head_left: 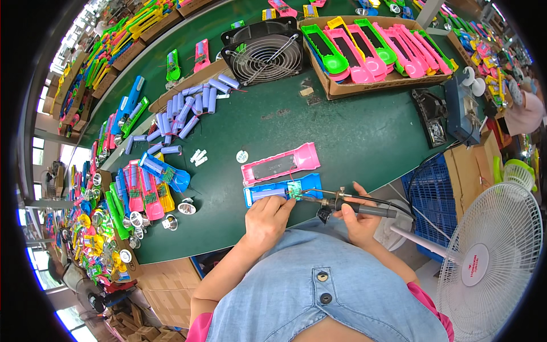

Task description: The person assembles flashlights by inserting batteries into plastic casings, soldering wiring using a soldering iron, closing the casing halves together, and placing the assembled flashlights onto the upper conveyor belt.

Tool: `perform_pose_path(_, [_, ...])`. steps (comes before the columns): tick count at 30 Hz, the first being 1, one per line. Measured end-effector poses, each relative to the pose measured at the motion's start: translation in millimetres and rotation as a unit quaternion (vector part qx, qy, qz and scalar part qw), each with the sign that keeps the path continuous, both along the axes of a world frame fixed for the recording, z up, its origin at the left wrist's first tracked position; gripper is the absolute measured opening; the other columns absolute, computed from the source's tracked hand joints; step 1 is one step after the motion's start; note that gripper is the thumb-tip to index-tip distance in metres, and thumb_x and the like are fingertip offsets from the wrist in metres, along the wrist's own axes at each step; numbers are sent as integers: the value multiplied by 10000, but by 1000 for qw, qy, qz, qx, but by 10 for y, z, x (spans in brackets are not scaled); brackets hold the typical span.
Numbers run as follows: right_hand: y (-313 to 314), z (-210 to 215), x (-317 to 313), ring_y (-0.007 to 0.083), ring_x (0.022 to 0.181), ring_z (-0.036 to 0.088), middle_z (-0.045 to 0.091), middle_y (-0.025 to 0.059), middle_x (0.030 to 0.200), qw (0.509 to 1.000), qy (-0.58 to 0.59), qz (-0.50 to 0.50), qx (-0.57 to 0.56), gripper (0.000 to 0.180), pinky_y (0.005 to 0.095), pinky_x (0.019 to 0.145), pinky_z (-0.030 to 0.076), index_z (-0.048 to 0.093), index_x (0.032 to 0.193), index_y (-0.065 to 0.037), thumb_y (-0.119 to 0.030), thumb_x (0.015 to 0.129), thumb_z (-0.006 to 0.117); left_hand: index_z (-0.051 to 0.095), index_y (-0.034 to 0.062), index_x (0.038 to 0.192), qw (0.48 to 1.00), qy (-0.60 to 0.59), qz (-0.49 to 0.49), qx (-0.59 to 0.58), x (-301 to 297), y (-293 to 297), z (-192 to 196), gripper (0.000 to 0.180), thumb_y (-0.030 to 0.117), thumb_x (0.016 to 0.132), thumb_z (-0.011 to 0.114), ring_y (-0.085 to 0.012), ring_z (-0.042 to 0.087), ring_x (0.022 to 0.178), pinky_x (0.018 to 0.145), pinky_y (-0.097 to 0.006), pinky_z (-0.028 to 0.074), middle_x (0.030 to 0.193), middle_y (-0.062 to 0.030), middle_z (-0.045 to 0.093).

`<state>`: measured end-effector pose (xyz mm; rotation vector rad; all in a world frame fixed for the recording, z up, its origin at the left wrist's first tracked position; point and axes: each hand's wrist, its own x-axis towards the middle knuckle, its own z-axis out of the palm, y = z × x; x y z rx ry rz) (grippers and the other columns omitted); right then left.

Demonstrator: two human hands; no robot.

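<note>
My right hand point(360, 221) grips a soldering iron point(367, 210) with a feed tube clamped along it. Its tip reaches left to a green circuit board point(294, 189) in a blue plastic flashlight housing point(310, 182). Fingers closed together, my left hand point(266, 219) rests at the housing's near edge, beside the board; whatever they pinch is hidden. A purple battery cell point(269, 194) lies in the same housing, left of the board. Just beyond sits a pink housing point(307, 155) with a dark panel.
Loose purple cells point(182, 114) are heaped at the far left. Assembled housings point(151, 188) and shiny reflectors point(186, 207) lie on the left. A black fan point(262, 54) and a cardboard box point(387, 85) of housings stand at the back. A white fan point(456, 251) is at right.
</note>
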<state>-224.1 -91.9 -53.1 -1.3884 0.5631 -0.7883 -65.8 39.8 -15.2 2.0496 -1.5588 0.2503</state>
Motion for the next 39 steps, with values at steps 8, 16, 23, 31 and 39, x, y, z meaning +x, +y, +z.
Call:
perform_pose_path(8, [-99, 54, 17, 197, 727, 641, 441, 257, 1174, 995, -82, -58, 28, 248, 260, 629, 547, 507, 1016, 75, 5, 789, 580, 645, 78, 823, 999, -7, 33, 15, -30, -40, 56, 222, 16, 610, 656, -208, 525, 695, 622, -338, 427, 754, -40, 537])
perform_pose_path(16, [-346, -78, -38, 182, 758, 643, 547, 172, 1045, 988, -73, -100, -97, 261, 305, 842, 484, 480, 1055, 72, 19, 808, 543, 633, 51, 863, 970, -14, 209, 125, 786, -84, -25, 200, 15, 672, 589, -281, 524, 741, 667, -364, 435, 819, -106, 526])
perform_pose_path(23, [-658, -133, -86, 143, 660, 640, 632, 64, 630, 962, -21, -182, -201, 185, 457, 1054, 174, 510, 996, 22, -18, 817, 534, 564, 70, 951, 979, 97, 178, -9, 379, 299, -114, 312, 11, 655, 646, -340, 548, 909, 720, -377, 479, 1007, -154, 521])
perform_pose_path(31, [-1013, -12, -20, 115, 675, 595, 630, 60, 636, 924, 48, -208, -317, 147, 453, 1035, 218, 502, 969, 21, -9, 827, 519, 368, 57, 871, 961, 266, 73, -7, 405, 228, -200, 434, 62, 653, 742, -331, 552, 934, 760, -363, 458, 1068, -207, 548])
perform_pose_path(39, [-1343, -191, 57, 145, 667, 606, 630, 69, 680, 906, 102, -228, -343, 196, 451, 1030, 220, 475, 1014, 15, 33, 820, 496, 343, 57, 898, 986, 149, -62, 36, 1657, -841, 1336, 445, 181, 693, 718, -314, 550, 763, 674, -365, 445, 929, -177, 539])
